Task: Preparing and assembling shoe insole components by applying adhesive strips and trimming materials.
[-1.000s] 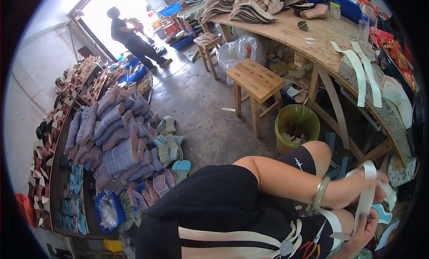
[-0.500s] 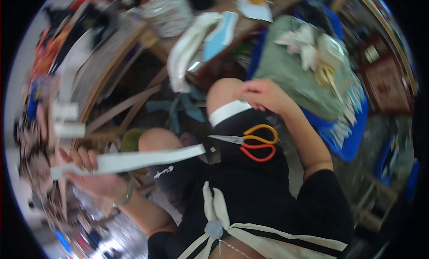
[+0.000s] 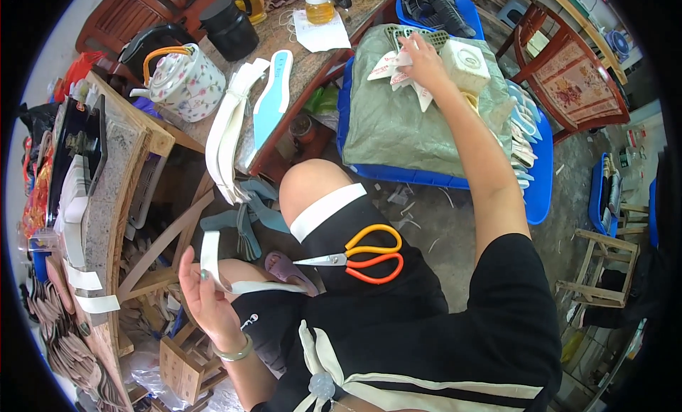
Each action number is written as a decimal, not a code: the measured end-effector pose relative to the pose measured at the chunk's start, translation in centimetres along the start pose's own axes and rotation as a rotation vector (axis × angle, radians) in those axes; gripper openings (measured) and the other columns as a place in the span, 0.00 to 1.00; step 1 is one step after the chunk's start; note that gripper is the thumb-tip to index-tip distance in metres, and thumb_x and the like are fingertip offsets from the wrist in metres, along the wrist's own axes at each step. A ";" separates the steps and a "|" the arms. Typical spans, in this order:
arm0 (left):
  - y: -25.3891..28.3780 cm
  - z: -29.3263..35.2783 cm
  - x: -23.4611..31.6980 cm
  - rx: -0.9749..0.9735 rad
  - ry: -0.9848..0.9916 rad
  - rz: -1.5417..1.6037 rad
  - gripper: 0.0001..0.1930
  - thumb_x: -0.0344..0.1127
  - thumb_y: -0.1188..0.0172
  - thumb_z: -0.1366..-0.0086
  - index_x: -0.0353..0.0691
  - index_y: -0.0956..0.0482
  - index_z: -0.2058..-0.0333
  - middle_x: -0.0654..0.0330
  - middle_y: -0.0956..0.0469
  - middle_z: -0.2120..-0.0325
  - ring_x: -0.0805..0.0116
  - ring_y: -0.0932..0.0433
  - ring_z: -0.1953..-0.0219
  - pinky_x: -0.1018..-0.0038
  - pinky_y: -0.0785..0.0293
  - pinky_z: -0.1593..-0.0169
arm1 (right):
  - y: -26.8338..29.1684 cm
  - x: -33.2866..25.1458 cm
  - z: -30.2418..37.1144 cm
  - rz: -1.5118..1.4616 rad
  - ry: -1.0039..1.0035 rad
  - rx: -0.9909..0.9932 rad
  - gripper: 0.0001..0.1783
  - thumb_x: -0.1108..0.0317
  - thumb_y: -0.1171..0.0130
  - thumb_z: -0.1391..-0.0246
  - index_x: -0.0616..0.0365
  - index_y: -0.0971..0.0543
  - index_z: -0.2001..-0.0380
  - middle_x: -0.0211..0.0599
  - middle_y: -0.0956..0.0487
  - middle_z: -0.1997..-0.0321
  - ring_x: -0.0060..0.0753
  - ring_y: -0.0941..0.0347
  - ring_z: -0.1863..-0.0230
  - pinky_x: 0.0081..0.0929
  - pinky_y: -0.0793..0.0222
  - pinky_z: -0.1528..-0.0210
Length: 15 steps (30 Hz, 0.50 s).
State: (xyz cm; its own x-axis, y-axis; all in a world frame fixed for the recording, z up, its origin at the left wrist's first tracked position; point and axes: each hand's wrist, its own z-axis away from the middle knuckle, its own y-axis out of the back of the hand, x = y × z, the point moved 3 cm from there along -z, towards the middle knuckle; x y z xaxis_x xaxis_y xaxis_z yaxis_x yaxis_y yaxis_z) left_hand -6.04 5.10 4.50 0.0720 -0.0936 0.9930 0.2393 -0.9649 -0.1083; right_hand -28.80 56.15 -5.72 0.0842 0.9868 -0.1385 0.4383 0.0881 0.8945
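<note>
Left grip (image 3: pixel 209 298): fingers partly raised, thumb and fingers closed on a white strip (image 3: pixel 211 250). One end of the strip stands above the fingers; the remainder trails across the near thigh. Right grip (image 3: pixel 423 64): fingers spread and bent, in contact with white pointed pieces (image 3: pixel 399 69); whether they pinch one cannot be told.

Scissors (image 3: pixel 339 258) with yellow and orange loop handles lie on the black-clad right thigh, beside a white band (image 3: pixel 328 212).

The pointed pieces rest on a crinkled, grey-green sheet (image 3: pixel 398 145) over a blue tub (image 3: pixel 541 199), next to a squarish white container (image 3: pixel 465 65).

The speckled surface (image 3: pixel 277 42) ahead carries a floral teapot (image 3: pixel 186 85), a black jug (image 3: pixel 229 30) and a lidded jar (image 3: pixel 319 8). A curved white bundle (image 3: pixel 226 138) and a flat light-blue piece (image 3: pixel 271 103) lie at its near edge.

At left, a wood-edged surface (image 3: pixel 112 206) has white strips (image 3: pixel 98 303) projecting past its edge.

Open room: grey floor (image 3: pixel 444 231), littered with scraps, lies between the right thigh and the tub. Farther right stand a carved chair (image 3: pixel 575 89) with floral fabric and a wooden frame (image 3: pixel 591 293).
</note>
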 end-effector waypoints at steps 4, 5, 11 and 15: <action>-0.5 0.3 -0.8 -0.073 0.027 -0.068 0.18 0.23 0.56 0.37 0.31 0.34 0.48 0.63 0.32 0.71 0.80 0.35 0.77 0.85 0.39 0.72 | 1.8 4.4 -6.1 -0.136 -0.093 0.013 0.22 0.64 0.47 0.46 0.34 0.28 0.46 0.43 0.24 0.51 0.48 0.26 0.53 0.41 0.29 0.53; 0.1 0.5 -1.0 -0.089 0.047 -0.094 0.16 0.23 0.55 0.38 0.32 0.33 0.50 0.62 0.31 0.72 0.79 0.34 0.77 0.83 0.38 0.72 | 4.1 3.5 -7.4 -0.078 -0.211 -0.016 0.20 0.65 0.51 0.44 0.33 0.26 0.48 0.43 0.22 0.56 0.48 0.24 0.56 0.40 0.28 0.56; -0.3 0.4 -1.4 -0.155 0.122 0.004 0.14 0.22 0.53 0.42 0.31 0.28 0.56 0.61 0.34 0.66 0.77 0.33 0.72 0.82 0.36 0.65 | 9.3 11.2 -12.2 -0.035 -0.454 0.486 0.18 0.63 0.54 0.45 0.32 0.22 0.54 0.44 0.20 0.59 0.49 0.24 0.56 0.43 0.28 0.55; -1.3 -0.7 -1.5 -0.178 0.066 -0.071 0.15 0.22 0.53 0.44 0.30 0.25 0.58 0.62 0.38 0.60 0.77 0.34 0.66 0.82 0.36 0.61 | 7.3 18.0 -10.3 -1.147 -0.792 0.939 0.16 0.77 0.51 0.49 0.55 0.19 0.59 0.41 0.19 0.61 0.34 0.22 0.63 0.30 0.28 0.59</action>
State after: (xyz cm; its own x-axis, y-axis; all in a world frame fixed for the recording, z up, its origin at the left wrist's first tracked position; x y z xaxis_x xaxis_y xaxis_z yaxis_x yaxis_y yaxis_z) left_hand -7.14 6.35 3.17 -0.0036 -0.0343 0.9994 0.0656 -0.9973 -0.0340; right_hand -33.35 75.98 2.66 -0.3649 0.1416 -0.9202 0.9088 0.2689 -0.3190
